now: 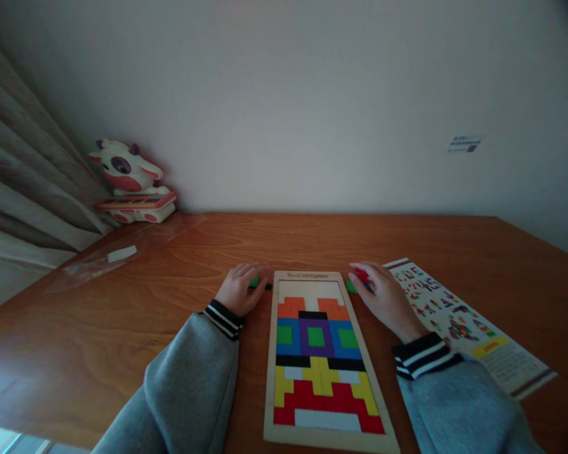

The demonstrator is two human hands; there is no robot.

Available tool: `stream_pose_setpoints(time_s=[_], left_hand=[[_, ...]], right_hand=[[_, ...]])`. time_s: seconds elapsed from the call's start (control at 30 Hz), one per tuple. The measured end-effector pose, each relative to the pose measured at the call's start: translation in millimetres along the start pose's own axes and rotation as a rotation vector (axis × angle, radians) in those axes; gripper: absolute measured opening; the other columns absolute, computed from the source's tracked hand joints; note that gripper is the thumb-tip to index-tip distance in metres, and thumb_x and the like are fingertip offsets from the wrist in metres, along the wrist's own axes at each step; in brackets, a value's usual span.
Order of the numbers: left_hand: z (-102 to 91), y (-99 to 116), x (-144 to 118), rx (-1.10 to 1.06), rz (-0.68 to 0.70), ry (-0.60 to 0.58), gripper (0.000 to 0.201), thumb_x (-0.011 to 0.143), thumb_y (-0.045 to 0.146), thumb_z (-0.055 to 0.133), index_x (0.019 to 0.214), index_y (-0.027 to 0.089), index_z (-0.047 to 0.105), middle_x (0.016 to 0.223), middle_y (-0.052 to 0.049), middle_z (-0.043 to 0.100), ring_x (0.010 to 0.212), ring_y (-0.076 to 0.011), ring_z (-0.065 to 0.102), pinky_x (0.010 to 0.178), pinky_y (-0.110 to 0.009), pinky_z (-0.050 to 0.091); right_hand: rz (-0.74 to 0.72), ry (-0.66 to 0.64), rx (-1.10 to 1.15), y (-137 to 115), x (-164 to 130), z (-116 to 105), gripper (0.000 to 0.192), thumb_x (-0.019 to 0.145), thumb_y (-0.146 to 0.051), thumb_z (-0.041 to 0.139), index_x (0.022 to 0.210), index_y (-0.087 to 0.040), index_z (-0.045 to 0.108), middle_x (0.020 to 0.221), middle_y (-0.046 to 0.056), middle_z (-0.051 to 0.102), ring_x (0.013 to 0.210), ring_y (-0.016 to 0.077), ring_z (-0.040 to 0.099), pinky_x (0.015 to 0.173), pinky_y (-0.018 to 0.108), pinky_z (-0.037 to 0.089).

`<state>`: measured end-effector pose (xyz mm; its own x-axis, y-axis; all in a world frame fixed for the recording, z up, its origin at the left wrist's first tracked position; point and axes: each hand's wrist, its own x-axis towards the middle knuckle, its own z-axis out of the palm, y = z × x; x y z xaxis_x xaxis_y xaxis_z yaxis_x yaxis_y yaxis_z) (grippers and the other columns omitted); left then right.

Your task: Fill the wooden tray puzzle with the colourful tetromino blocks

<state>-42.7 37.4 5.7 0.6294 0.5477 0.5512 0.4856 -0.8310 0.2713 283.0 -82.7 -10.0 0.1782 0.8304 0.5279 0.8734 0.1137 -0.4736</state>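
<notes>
A wooden puzzle board (269, 378) lies lengthwise between my hands, filled with coloured blocks except for a bare strip at its top. My left hand (239, 289) curls round a green block (254, 282) and a black block (267, 287) on the table, left of the board's upper edge. On the other side my right hand (381, 299) has its thumb and fingers around a red block (361, 275), with some blue beneath it. Another green block (350, 286) lies between that hand and the board. My palms hide part of these pieces.
A printed pattern sheet (454, 315) lies to the right, partly under my right sleeve. A cow-shaped toy keyboard (132, 183) stands at the back left. Clear plastic wrapping (94, 268) with a white label lies before it. The wall borders the wooden table (170, 347).
</notes>
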Motion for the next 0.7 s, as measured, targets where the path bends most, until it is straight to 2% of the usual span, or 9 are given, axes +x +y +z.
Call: stream_pose_setpoints(time_s=[0.1, 0.3, 0.57, 0.7], left_hand=[[6.6, -12, -5, 0.059, -0.021, -0.045, 0.034, 0.094, 0.03, 0.052, 0.125, 0.018, 0.06, 0.132, -0.011, 0.063, 0.122, -0.0281, 0.059, 0.103, -0.049, 0.049], [12.5, -16, -9, 0.073, -0.077, -0.153, 0.037, 0.094, 0.031, 0.053, 0.126, 0.016, 0.059, 0.128, -0.012, 0.066, 0.119, -0.0275, 0.062, 0.105, -0.048, 0.049], [8.7, -14, -5, 0.015, -0.033, -0.145, 0.024, 0.096, 0.026, 0.05, 0.112, 0.021, 0.067, 0.113, -0.007, 0.073, 0.106, -0.0229, 0.068, 0.094, -0.04, 0.055], [6.9, -12, -5, 0.033, -0.033, -0.121, 0.023, 0.095, 0.025, 0.052, 0.111, 0.021, 0.068, 0.112, -0.008, 0.073, 0.103, -0.0228, 0.069, 0.091, -0.04, 0.055]], right_hand=[[-0.018, -0.051, -0.11, 9, -5, 7, 0.039, 0.095, -0.043, 0.049, 0.121, -0.018, 0.063, 0.127, 0.015, 0.064, 0.118, 0.0297, 0.059, 0.104, 0.049, 0.045], [-0.049, -0.122, -0.193, 7, -8, 16, 0.037, 0.099, -0.036, 0.041, 0.115, -0.016, 0.068, 0.126, 0.016, 0.066, 0.115, 0.0294, 0.063, 0.102, 0.049, 0.048], [-0.062, -0.109, -0.283, 0, -6, 9, 0.027, 0.097, -0.027, 0.045, 0.104, -0.019, 0.069, 0.11, 0.01, 0.072, 0.1, 0.0262, 0.067, 0.092, 0.045, 0.051], [-0.077, -0.086, -0.245, -8, -4, 6, 0.026, 0.096, -0.028, 0.045, 0.104, -0.019, 0.069, 0.107, 0.009, 0.072, 0.098, 0.0257, 0.066, 0.091, 0.044, 0.05]])
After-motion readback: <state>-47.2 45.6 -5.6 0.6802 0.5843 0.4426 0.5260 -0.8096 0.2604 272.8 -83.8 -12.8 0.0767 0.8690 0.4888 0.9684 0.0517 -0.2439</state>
